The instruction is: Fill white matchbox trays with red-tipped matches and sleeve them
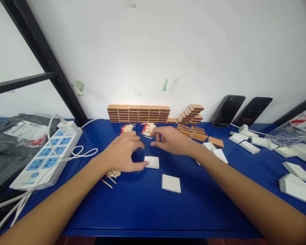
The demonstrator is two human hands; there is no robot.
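Note:
My left hand (124,152) is open, its thumb at the left end of a small white tray (152,162) on the blue table. Above and right of that tray, my right hand (168,139) has its fingers curled beside a pile of red-tipped matches (148,129); its fingertips are close together, and whether they hold a match is too small to tell. A second match pile (127,128) lies behind my left hand, and more matches (113,174) stick out below it. Nearer the front edge lies a flat white piece (171,183).
Stacked matchboxes (139,114) line the wall, with more matchboxes (192,114) to their right. A power strip (48,153) with white cables is at left. Two dark phones (228,110) lean at the back right. White trays (250,147) lie scattered on the right.

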